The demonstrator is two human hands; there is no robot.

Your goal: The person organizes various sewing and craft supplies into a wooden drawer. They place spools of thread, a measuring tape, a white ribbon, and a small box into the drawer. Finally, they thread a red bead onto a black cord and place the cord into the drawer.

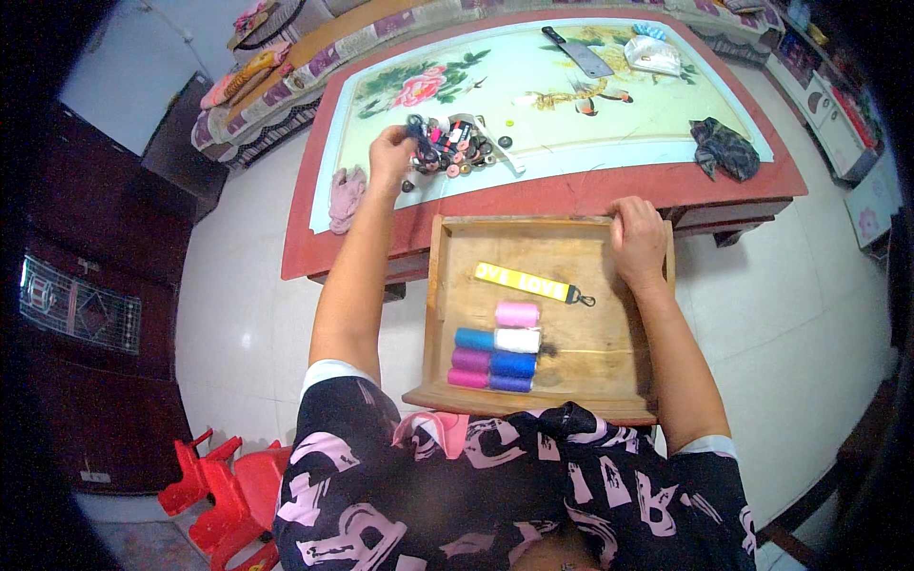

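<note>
My left hand [391,155] pinches a dark tangled bundle [417,128], perhaps thread, at the left of a pile of buttons [464,153] and small sewing items on the table. A wooden drawer [635,350] lies in front of my body, its far side at the table's edge. Over its far right corner my right hand [638,239] curls its fingers. Several thread spools [513,364] in pink, white, blue and purple sit in rows inside the drawer. Beyond them rests a yellow strap [525,282] with a black clip.
The red-edged table [757,178] bears a cleaver [582,53], a white plastic bag [652,56], a dark crumpled bag [725,150] and a pinkish cloth [348,198]. Red plastic stools [243,492] stand at lower left. A long covered bench [314,71] runs behind the table.
</note>
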